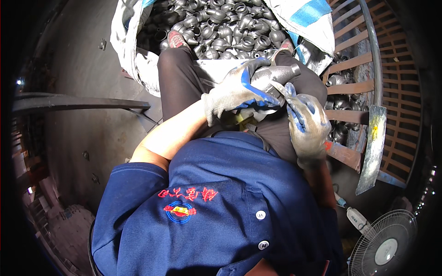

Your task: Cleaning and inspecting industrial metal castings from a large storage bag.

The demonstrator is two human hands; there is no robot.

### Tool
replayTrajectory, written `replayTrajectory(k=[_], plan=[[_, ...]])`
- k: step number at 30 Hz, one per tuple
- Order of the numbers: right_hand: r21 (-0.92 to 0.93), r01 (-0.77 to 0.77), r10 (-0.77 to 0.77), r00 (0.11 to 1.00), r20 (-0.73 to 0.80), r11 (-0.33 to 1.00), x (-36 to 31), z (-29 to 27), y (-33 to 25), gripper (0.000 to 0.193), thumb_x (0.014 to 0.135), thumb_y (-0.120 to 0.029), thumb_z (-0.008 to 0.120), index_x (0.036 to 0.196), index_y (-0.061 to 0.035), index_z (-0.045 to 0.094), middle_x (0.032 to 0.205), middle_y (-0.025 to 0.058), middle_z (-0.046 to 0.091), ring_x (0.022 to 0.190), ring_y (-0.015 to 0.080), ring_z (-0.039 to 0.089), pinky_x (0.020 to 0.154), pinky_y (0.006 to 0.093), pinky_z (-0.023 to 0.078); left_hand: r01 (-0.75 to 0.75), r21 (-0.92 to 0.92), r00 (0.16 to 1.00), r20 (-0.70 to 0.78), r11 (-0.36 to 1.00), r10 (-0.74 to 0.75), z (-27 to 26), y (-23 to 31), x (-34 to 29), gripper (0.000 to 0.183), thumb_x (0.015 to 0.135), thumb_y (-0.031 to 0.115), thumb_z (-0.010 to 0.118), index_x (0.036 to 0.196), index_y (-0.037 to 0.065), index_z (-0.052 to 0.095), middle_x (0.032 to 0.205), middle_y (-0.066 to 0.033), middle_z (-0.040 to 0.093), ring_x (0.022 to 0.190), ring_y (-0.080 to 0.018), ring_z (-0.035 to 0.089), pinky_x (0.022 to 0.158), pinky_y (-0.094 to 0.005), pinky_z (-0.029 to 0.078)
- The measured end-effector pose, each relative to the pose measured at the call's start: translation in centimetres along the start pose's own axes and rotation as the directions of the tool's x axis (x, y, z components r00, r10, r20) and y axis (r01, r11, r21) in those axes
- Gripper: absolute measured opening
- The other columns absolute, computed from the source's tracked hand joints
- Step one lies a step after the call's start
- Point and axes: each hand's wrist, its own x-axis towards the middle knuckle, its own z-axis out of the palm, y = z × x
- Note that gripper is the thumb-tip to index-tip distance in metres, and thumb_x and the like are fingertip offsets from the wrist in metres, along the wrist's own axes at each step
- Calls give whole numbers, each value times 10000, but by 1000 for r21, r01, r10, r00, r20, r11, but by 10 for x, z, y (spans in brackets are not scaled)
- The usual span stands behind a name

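My left hand (pixel 241 89), in a light knit glove with blue coating, is wrapped round a dark grey hollow fitting (pixel 275 73) above my lap. The fitting has a rounded body, and its narrow neck points to the right. My right hand (pixel 307 122), gloved the same way, is closed just right of the fitting, thumb and fingers pinched together. A thin pale strip (pixel 277 87) lies against the fitting by those fingertips; whether it is a blade or something else I cannot make out. The fitting's underside is hidden by my left hand.
A large white woven sack (pixel 126 50) stands open ahead, filled with many similar grey fittings (pixel 225 32). To the right is a brown slatted crate (pixel 350 87) with more fittings, and a metal bar (pixel 372 147). A fan (pixel 384 248) stands at lower right.
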Motion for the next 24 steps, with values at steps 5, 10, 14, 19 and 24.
replayTrajectory(k=[5,10,14,19,24], plan=[[-40,-5,3,998,-57,999,1,2,2,346,634,78,646,960,-30,614,884,134,607,791,297,584,705,378,472,-11,-113,999,51,994,17,3,-7,3,773,593,203,815,1241,9,440,1093,-95,547,959,-143,533,806,-263,458],[-81,95,-100,994,-53,992,5,-1,6,401,591,46,635,975,-71,625,864,101,599,763,277,569,670,381,457,-29,-181,997,69,983,42,3,-7,2,715,622,299,762,1194,-20,476,1102,-165,562,1024,-245,549,882,-332,431],[-86,137,-141,989,-46,987,5,-4,5,412,590,28,613,979,-104,638,840,78,589,725,255,559,639,376,450,56,-253,993,117,966,-27,2,3,0,720,619,123,789,1236,10,436,1067,-67,554,844,-96,556,646,-217,494],[57,34,-31,999,-43,998,0,-3,11,309,599,80,646,885,-35,620,890,141,606,800,312,584,723,392,469,-185,0,983,15,983,185,3,-3,2,749,602,143,809,1239,19,434,1039,-76,556,778,-91,563,596,-212,493],[59,23,-16,994,-112,998,1,-1,9,287,636,83,642,902,-23,622,908,152,607,829,306,595,739,374,474,14,-198,997,76,980,1,2,4,1,748,595,161,817,1230,27,446,990,-67,553,663,-80,554,510,-214,487]])
